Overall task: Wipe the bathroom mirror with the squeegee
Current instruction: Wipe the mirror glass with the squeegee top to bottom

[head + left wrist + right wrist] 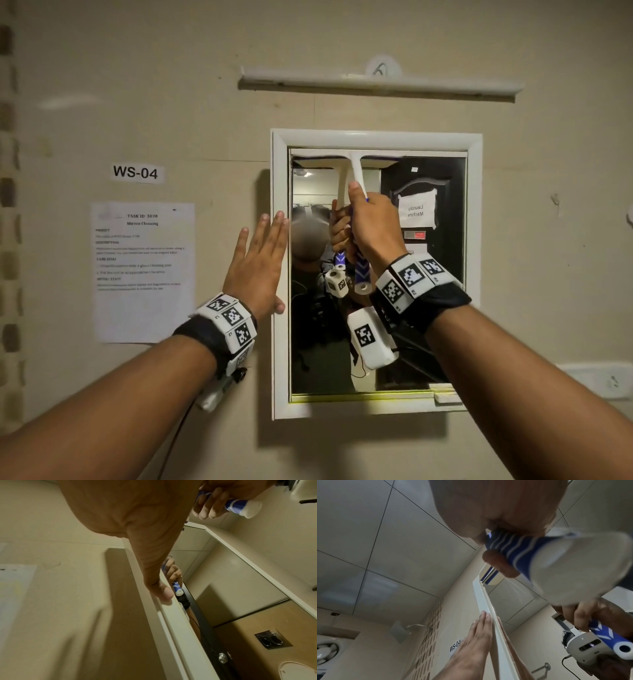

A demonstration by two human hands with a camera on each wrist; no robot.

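The mirror (pixel 421 308) sits in a white frame (pixel 280 342) on the wall. The squeegee (pixel 356 171) lies with its blade against the glass at the mirror's top edge, toward the upper left corner, handle pointing down. The right hand (pixel 373 226) grips the blue-and-white handle, fingers curled round it. The left hand (pixel 260 267) rests flat, fingers straight, on the frame's left side. Left of the mirror hang a "WS-04" label (pixel 136 172) and a printed task sheet (pixel 144 270); above it a light fitting (pixel 380 84).
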